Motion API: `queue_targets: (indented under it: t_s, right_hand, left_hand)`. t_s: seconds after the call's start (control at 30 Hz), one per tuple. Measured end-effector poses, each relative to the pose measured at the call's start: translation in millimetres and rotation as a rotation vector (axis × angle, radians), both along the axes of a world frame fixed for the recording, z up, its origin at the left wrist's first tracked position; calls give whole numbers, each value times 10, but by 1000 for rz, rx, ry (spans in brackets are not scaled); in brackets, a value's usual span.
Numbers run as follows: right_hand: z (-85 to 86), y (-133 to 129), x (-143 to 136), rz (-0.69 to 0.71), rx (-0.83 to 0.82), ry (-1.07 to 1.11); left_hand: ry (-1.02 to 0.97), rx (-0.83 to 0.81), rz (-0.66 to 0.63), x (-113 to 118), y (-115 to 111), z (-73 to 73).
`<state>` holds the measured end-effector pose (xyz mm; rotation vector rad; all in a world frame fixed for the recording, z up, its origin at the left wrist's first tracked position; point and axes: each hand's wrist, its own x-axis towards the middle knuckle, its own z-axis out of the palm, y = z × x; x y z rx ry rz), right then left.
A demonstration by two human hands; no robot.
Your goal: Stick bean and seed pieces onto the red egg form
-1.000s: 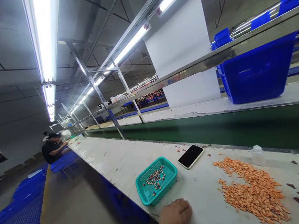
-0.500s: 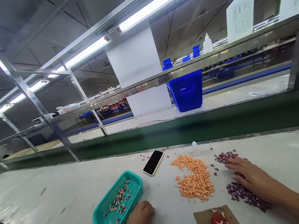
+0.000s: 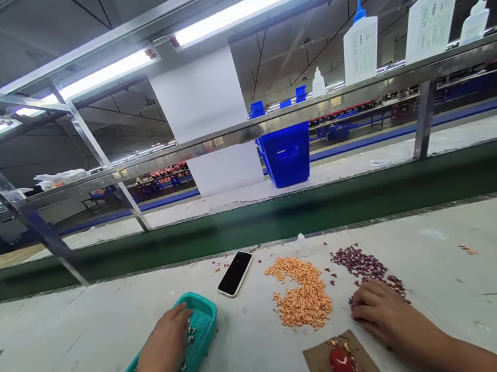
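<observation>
My left hand [image 3: 163, 344] reaches over the rim into a teal plastic basket [image 3: 209, 309], its visible fingers slightly apart. Small multicoloured pieces [image 3: 190, 331] lie under and beside it; the hand hides many of them. On the right, my right hand [image 3: 385, 315] rests at the near edge of a pile of small dark purple-and-white pieces [image 3: 360, 262]. Its fingers are curled together, and whatever is between the tips is hidden. A heap of small orange curved pieces [image 3: 304, 299] lies between the hands. Nearer me is brown cardboard [image 3: 315, 354] bearing a glossy red lump [image 3: 342, 364].
A phone [image 3: 235, 274] lies beyond the basket. A small translucent bottle [image 3: 302, 246] stands behind the orange heap. Beyond the green strip [image 3: 234, 227] are a blue bin [image 3: 287, 163] and a metal shelf rail [image 3: 211, 143] carrying white bottles [image 3: 362, 51].
My left hand has moved from the table beside the basket to inside it. My right hand has drawn its fingers together at the purple pile. The view has shifted to the right.
</observation>
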<state>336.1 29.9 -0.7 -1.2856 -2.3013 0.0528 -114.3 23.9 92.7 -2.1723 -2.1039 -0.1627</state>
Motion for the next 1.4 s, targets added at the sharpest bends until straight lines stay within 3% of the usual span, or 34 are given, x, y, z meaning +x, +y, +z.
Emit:
queue_targets:
  t_s: [0.13, 0.27, 0.43, 0.63, 0.77, 0.87, 1.07, 1.27, 1.4]
  right_hand:
    - [-32, 22, -118, -33, -43, -35]
    - [-29, 49, -165, -70, -68, -8]
    - [40, -42, -212, -140, -158, 115]
    - [-32, -226, -232, -203, -288, 316]
    - [-115, -306, -197, -194, -452, 681]
    - [-126, -359, -200, -234, -527, 879]
    - [-103, -431, -237, -169, -654, 1043]
    - [-193, -485, -286, -131, -763, 1200]
    - [-107, -566, -411, -132, -864, 1430]
  left_hand:
    - [-152, 36, -129, 564, -84, -200]
    - [-272, -105, -350, 1202, -53, -525]
    - [-214, -197, -462, 1587, 178, -752]
    - [-178, -298, -584, 1596, 214, -741]
    - [-194, -164, -490, 1505, 93, -700]
    - [-174, -151, -459, 1535, 46, -716]
    - [-66, -236, -423, 1737, 112, -769]
    - [24, -320, -400, 1788, 190, -700]
    - [33, -344, -372, 1793, 227, -661]
